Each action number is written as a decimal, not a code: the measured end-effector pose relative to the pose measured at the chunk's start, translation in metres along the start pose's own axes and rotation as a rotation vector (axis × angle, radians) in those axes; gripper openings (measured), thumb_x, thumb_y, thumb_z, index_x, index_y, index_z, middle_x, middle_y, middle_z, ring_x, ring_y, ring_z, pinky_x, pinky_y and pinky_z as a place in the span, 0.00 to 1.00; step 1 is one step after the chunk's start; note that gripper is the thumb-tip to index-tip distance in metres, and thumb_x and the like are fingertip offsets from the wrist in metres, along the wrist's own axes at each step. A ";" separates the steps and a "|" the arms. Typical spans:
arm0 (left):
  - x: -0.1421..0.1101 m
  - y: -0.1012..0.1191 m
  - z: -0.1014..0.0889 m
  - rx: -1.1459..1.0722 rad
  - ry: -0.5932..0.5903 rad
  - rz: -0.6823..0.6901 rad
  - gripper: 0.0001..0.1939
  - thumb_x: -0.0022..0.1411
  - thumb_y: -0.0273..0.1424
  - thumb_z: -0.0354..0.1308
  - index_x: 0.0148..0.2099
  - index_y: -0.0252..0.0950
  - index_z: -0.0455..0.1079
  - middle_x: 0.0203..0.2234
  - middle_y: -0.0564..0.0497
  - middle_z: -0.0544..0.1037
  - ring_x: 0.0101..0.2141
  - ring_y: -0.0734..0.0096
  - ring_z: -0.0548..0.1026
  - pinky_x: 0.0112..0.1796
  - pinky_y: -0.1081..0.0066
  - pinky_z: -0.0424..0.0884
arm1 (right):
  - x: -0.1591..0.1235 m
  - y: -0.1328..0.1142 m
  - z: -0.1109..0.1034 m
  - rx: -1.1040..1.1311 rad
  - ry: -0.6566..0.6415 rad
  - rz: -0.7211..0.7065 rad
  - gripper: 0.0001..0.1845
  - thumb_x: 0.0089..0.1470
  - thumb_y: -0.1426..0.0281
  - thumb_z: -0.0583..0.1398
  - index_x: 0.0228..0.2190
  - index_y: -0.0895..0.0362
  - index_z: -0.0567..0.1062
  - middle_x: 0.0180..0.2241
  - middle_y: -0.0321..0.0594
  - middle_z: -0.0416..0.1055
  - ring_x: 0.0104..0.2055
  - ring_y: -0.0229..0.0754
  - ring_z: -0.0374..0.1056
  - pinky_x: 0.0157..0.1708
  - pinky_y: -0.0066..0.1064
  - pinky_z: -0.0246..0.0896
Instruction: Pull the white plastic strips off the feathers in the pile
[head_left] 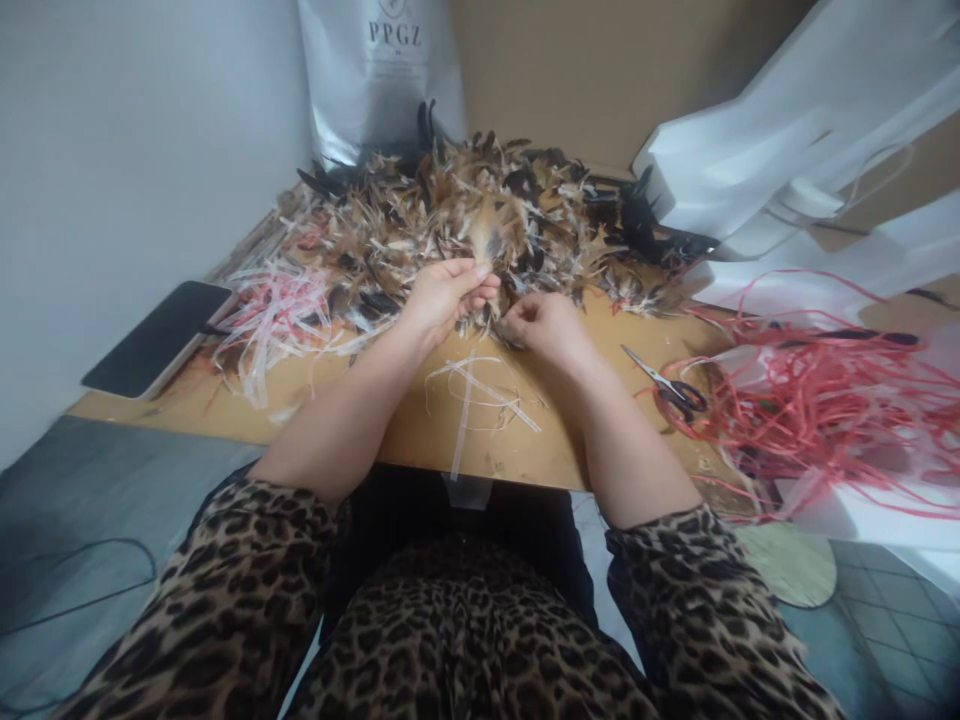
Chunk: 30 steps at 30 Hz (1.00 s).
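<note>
My left hand (pixel 456 292) pinches a light brown feather (pixel 486 235) between thumb and fingers, its tip pointing away from me. Just right of it and slightly nearer, my right hand (pixel 546 322) is closed, thumb against fingers, at the near edge of the feather pile; what it holds, if anything, I cannot make out. Behind both hands spreads a broad heap of brown, white and black feathers (pixel 390 215). Between my forearms, clear flat strips (pixel 466 400) and thin white strands lie on the brown tabletop (pixel 540 450).
Left of the heap lie pink and clear strips (pixel 274 310) and a dark-screened tablet or phone (pixel 161 335). To the right, scissors (pixel 667 385) lie beside a tangle of red ties (pixel 825 400). A white printed bag (pixel 382 80) stands behind; white sheeting (pixel 780 120) leans at right.
</note>
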<state>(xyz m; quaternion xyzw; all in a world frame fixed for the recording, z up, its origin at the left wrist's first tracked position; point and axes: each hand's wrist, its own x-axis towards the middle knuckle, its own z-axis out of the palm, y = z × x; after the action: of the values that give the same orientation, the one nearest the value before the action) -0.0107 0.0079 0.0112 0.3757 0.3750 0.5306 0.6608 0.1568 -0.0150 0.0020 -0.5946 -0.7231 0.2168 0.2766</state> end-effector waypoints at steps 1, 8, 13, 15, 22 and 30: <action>0.000 0.000 0.000 0.000 0.007 -0.005 0.08 0.54 0.28 0.67 0.33 0.29 0.71 0.23 0.51 0.79 0.22 0.83 0.75 0.24 0.85 0.68 | -0.002 -0.003 0.002 -0.129 -0.025 0.006 0.09 0.46 0.65 0.61 0.25 0.58 0.78 0.24 0.39 0.74 0.26 0.38 0.65 0.28 0.30 0.57; -0.002 0.000 0.001 -0.004 0.010 -0.022 0.06 0.56 0.26 0.65 0.33 0.29 0.71 0.24 0.50 0.79 0.22 0.84 0.75 0.24 0.84 0.67 | -0.004 -0.009 0.010 -0.262 -0.026 0.029 0.08 0.47 0.69 0.59 0.26 0.58 0.78 0.27 0.44 0.76 0.29 0.41 0.68 0.31 0.32 0.59; 0.001 -0.004 -0.001 -0.024 -0.003 -0.020 0.05 0.57 0.26 0.64 0.33 0.29 0.71 0.24 0.50 0.79 0.22 0.83 0.76 0.24 0.84 0.67 | 0.004 -0.003 -0.003 0.609 0.041 0.161 0.08 0.44 0.66 0.64 0.23 0.59 0.73 0.19 0.34 0.69 0.17 0.30 0.56 0.18 0.25 0.51; 0.001 -0.005 -0.001 -0.011 -0.015 -0.046 0.05 0.57 0.26 0.64 0.34 0.29 0.72 0.25 0.50 0.80 0.23 0.82 0.76 0.24 0.84 0.68 | 0.006 -0.004 -0.006 0.864 0.034 0.208 0.12 0.41 0.64 0.67 0.23 0.59 0.72 0.20 0.34 0.70 0.15 0.28 0.54 0.15 0.23 0.45; -0.004 -0.009 0.002 0.064 -0.123 -0.174 0.06 0.55 0.26 0.66 0.35 0.27 0.74 0.28 0.46 0.81 0.24 0.78 0.78 0.25 0.81 0.70 | 0.006 -0.008 -0.003 1.193 0.000 0.236 0.22 0.29 0.62 0.74 0.22 0.58 0.70 0.16 0.27 0.64 0.15 0.25 0.51 0.14 0.20 0.40; -0.006 -0.010 0.002 0.025 -0.177 -0.233 0.03 0.57 0.23 0.63 0.35 0.26 0.74 0.28 0.45 0.81 0.24 0.78 0.78 0.25 0.82 0.70 | 0.007 -0.005 0.009 1.169 0.080 0.247 0.20 0.32 0.62 0.73 0.23 0.57 0.69 0.13 0.26 0.61 0.14 0.26 0.50 0.14 0.20 0.39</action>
<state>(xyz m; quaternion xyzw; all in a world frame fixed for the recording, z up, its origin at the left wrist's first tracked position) -0.0051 0.0004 0.0036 0.3832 0.3627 0.4105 0.7437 0.1462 -0.0092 0.0000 -0.4313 -0.3986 0.5868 0.5575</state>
